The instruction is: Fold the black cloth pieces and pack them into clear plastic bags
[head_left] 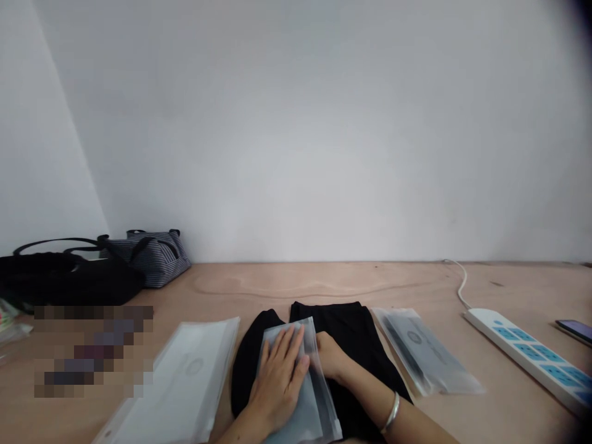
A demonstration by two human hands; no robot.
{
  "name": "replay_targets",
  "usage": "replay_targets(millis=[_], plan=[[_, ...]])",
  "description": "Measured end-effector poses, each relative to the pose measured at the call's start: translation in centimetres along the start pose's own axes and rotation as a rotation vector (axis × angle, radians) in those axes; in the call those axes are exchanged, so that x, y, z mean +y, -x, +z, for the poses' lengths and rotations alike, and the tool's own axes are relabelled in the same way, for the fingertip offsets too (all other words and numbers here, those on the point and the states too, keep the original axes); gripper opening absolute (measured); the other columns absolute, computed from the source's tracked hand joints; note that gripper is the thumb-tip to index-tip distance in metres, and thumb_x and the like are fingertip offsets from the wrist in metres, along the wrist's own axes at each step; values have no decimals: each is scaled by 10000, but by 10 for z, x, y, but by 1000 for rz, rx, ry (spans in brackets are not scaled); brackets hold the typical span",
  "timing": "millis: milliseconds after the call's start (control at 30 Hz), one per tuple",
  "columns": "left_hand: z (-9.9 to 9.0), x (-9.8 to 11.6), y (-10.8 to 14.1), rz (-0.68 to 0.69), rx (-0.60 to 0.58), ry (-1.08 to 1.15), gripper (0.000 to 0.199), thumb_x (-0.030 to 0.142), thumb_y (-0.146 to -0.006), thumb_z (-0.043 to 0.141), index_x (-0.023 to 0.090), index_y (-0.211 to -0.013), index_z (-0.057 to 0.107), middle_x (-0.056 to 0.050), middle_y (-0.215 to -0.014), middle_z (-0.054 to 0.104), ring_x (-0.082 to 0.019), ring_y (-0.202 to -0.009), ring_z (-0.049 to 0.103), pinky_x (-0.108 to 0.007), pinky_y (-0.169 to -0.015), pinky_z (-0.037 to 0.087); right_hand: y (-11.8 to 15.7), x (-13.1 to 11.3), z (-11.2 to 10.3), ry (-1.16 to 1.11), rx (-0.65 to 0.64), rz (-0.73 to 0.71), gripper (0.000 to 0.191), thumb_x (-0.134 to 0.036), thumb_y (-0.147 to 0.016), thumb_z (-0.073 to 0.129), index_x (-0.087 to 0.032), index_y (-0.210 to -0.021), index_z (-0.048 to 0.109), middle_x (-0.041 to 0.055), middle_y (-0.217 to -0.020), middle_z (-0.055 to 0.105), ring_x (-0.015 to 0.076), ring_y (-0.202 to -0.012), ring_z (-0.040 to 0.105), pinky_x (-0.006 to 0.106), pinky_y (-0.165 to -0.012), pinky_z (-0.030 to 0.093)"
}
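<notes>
My left hand (pixel 280 376) lies flat, fingers stretched, on a frosted plastic zip bag (pixel 300 425) with something folded and greyish inside. At the bag's upper right edge, my right hand (pixel 327 356) is closed, its fingertips partly hidden by the bag; it seems to grip that edge. A zip slider shows at the bag's lower right corner. Under the bag and both hands spreads a black garment (pixel 346 320), which looks like cloth trousers or shorts. A silver bangle (pixel 392 413) circles my right wrist.
A pale frosted bag (pixel 180 376) lies left, another with dark contents (pixel 425 357) right. A white power strip (pixel 527 357) and phone (pixel 576 330) are farther right. A black bag (pixel 60 280) and striped bag (pixel 161 259) stand back left by the wall; a patch before them is blurred.
</notes>
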State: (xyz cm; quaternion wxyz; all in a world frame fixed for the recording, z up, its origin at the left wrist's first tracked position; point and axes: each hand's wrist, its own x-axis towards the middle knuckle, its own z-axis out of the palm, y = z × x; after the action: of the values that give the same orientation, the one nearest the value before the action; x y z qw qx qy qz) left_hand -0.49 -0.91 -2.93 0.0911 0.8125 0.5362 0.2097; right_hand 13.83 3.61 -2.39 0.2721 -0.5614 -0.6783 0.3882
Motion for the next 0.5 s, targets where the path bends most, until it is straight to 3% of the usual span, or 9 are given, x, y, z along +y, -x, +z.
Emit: replay_targets(millis=[133, 300, 400, 500], plan=[[-1, 3, 0, -59, -55, -61, 512, 488, -896, 208, 299, -1371, 175, -6, -1437, 207, -250, -1317, 124, -559, -1034, 85, 6, 14, -21, 73, 171, 70, 289, -264, -704, 518, -113, -927, 622, 76, -905, 649, 229, -910, 571, 254, -695, 437], [3, 7, -1, -129, -105, -116, 555, 365, -824, 358, 266, -1359, 252, -40, -1424, 251, -282, -1309, 145, -566, -1021, 79, 3, 43, -83, 197, 357, 156, 343, -270, -797, 407, -122, -1082, 529, 103, -1036, 604, 198, -963, 558, 258, -765, 415], [3, 9, -2, -217, -53, -155, 530, 276, -758, 397, 262, -1288, 397, -52, -1392, 323, -284, -1296, 195, -562, -1013, 106, -1, 51, -108, 286, 403, 181, 337, -294, -817, 399, -88, -1050, 529, 121, -963, 617, 212, -903, 577, 271, -737, 420], [-3, 6, -4, -287, 36, -140, 467, 232, -701, 437, 230, -1163, 510, -74, -1345, 375, -278, -1268, 255, -498, -981, 250, 1, 48, -108, 394, 455, 181, 439, -322, -789, 475, -36, -1122, 483, 190, -1042, 568, 281, -992, 523, 334, -804, 388]])
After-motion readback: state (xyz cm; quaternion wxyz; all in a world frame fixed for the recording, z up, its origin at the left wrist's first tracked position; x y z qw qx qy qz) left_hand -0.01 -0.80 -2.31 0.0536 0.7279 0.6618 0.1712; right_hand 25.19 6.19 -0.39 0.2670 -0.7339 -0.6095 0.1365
